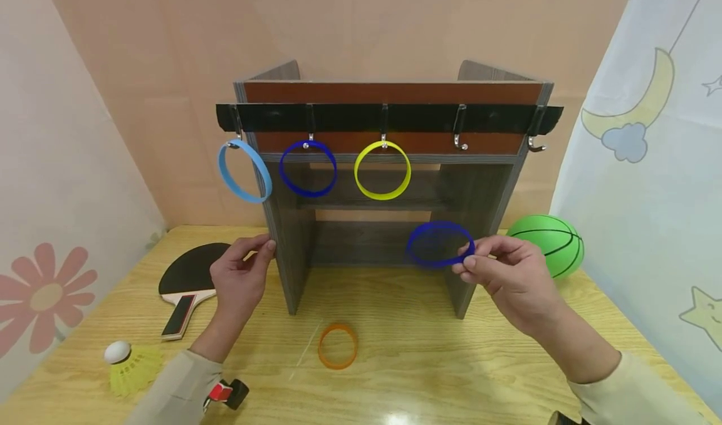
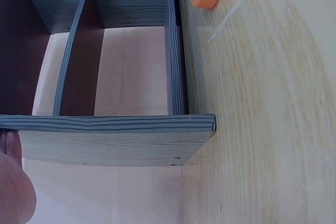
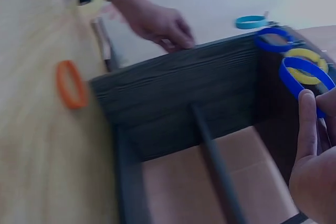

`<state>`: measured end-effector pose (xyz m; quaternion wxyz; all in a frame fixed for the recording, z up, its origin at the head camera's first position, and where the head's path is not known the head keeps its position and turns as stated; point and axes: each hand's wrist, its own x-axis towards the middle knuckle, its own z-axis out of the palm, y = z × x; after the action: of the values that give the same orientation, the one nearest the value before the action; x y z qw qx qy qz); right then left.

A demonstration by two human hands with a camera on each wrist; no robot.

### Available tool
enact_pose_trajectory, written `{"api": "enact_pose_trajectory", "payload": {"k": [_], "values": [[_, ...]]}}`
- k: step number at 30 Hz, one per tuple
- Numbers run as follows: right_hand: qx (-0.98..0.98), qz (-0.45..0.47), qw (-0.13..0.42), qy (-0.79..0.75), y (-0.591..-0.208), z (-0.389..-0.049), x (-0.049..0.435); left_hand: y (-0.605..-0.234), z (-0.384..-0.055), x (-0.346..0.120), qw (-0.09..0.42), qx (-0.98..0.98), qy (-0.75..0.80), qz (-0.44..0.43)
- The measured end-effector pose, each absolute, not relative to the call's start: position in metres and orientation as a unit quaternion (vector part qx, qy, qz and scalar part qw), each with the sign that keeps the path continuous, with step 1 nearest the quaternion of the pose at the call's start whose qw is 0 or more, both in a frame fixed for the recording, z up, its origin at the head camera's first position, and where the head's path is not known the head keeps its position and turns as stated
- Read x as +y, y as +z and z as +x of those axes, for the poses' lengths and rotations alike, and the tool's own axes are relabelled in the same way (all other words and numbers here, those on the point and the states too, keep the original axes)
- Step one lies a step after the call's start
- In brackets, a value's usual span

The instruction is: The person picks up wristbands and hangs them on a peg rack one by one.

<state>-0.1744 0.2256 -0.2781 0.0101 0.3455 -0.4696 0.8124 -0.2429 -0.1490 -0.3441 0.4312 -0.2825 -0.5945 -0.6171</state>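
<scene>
In the head view my right hand [image 1: 510, 271] pinches a dark blue ring [image 1: 442, 244], like a wristband, between thumb and fingers. It is held in front of the shelf's lower right part, below the hooks. My left hand [image 1: 242, 268] grips the front edge of the left side panel of a grey wooden shelf [image 1: 284, 249], its fingers on the outer side. From hooks on the shelf's black strip [image 1: 350, 119] hang a light blue ring [image 1: 244, 171], another dark blue ring [image 1: 282, 168] and a yellow ring [image 1: 408, 171]. Two hooks at the right carry nothing.
An orange ring [image 1: 321, 350] lies on the wooden table in front of the shelf. At the left are a table tennis bat [image 1: 192, 271] and a yellow shuttlecock [image 1: 132, 368]. A green ball [image 1: 555, 243] sits behind my right hand.
</scene>
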Motion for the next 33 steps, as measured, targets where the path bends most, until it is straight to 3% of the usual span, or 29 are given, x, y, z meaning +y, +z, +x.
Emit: {"api": "enact_pose_trajectory", "payload": {"k": [12, 33], "values": [[-0.41, 0.354, 0.045, 0.839, -0.23, -0.179, 0.225, -0.346, -0.241, -0.149, 0.436, -0.616, -0.597, -0.271], [-0.356, 0.307, 0.066, 0.88, -0.213, -0.198, 0.218, -0.344, -0.241, -0.15, 0.432, -0.613, -0.602, -0.274]]}}
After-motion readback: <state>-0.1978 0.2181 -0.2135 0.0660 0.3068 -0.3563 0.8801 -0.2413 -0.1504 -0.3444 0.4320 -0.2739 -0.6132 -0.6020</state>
